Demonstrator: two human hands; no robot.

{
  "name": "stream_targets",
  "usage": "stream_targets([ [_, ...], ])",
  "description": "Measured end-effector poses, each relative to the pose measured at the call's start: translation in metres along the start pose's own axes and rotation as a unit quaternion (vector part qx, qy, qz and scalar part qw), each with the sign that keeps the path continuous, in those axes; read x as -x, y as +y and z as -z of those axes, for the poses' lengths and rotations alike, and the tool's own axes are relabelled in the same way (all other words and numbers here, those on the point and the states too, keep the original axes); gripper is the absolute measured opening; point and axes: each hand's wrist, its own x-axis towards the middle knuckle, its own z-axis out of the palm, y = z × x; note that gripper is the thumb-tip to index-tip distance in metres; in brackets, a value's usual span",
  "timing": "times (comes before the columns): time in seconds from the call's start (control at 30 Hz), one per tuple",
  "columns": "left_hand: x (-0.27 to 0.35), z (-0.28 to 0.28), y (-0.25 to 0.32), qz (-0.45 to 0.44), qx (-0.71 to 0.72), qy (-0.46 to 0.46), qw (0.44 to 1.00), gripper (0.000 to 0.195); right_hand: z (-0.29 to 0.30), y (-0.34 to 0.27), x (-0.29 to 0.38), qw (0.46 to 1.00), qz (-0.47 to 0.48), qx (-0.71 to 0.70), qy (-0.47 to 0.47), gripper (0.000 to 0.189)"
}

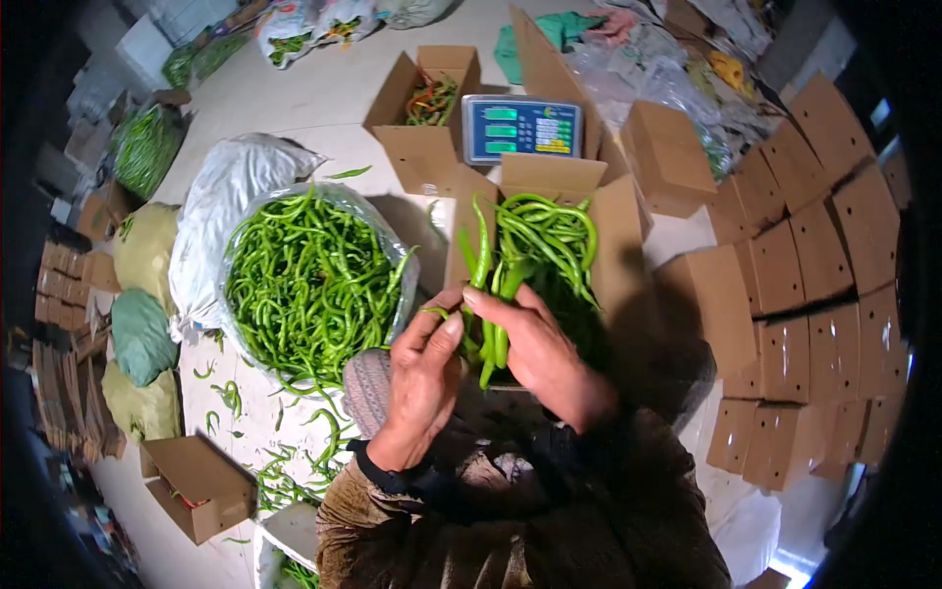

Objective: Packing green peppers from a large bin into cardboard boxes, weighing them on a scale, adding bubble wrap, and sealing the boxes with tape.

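Note:
My right hand point(541, 346) grips a small bunch of long green chili peppers point(482, 250), some pointing up and some hanging down past the fingers. Close beside it, my left hand point(427, 368) pinches a thin green chili pepper point(436, 311) between thumb and fingers. Both hands are above the near left part of an open cardboard box point(617, 235), where more long green peppers point(548, 228) lie against the far side. To the left, a clear plastic bag point(403, 294) stands wide, heaped with curly green chili peppers point(309, 280). Shadow hides the near part of the box.
A digital scale display point(522, 129) stands behind the box, beside a carton point(419, 158) holding reddish and green peppers. Stacked cartons point(795, 331) line the right. Full sacks point(228, 199) stand left. Loose peppers point(283, 478) litter the floor near a small carton point(199, 489).

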Motion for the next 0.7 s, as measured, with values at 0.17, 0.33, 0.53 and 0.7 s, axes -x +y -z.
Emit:
stream_targets([
  [0.17, -0.013, -0.002, -0.002, -0.04, 0.007, -0.027, 0.999, 0.031, 0.048, -0.027, -0.007, 0.992, -0.031, -0.077, -0.092, 0.027],
  [0.33, -0.02, -0.001, 0.004, 0.037, 0.117, -0.012, 0.992, 0.025, 0.077, -0.06, 0.008, 0.988, 0.012, -0.099, -0.119, 0.028],
  [0.53, -0.044, -0.017, 0.005, 0.051, 0.144, -0.035, 0.988, 0.023, 0.108, -0.09, 0.02, 0.995, 0.073, -0.017, -0.061, 0.033],
  [0.7, -0.103, -0.014, -0.05, 0.083, -0.117, -0.003, 0.99, 0.04, 0.149, -0.019, -0.021, 0.989, 0.022, 0.143, 0.037, 0.045],
])
